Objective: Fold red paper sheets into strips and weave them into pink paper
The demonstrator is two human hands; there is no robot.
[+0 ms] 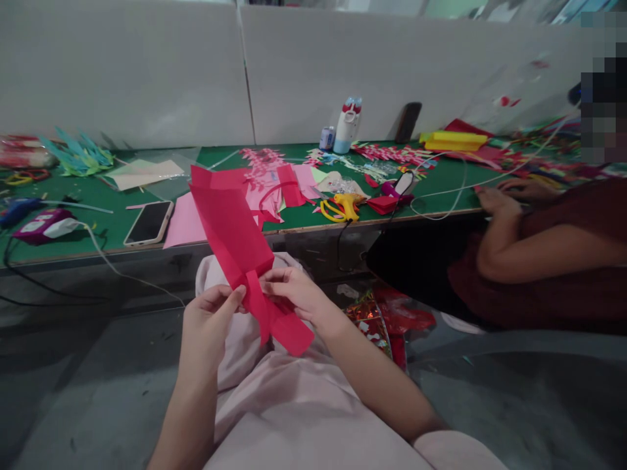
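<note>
A folded sheet of red paper (230,225) is held up at a slant over my lap, in front of the table edge. My left hand (213,313) pinches its left edge near the middle, thumb on top. On the other side, my right hand (294,290) grips the folds, its fingertips partly hidden behind the paper. A narrow red paper strip (257,303) crosses the sheet between my hands, its lower end hanging free. Beyond the sheet, pink paper (186,222) and red paper cuttings (290,186) lie on the green table (313,227).
A phone (149,223) lies left, near a purple and white device (46,225) with cables. Yellow-handled scissors (333,209) rest by the table edge. A white bottle (349,127) and a can (326,138) stand at the back. A co-worker (553,222) sits at the right.
</note>
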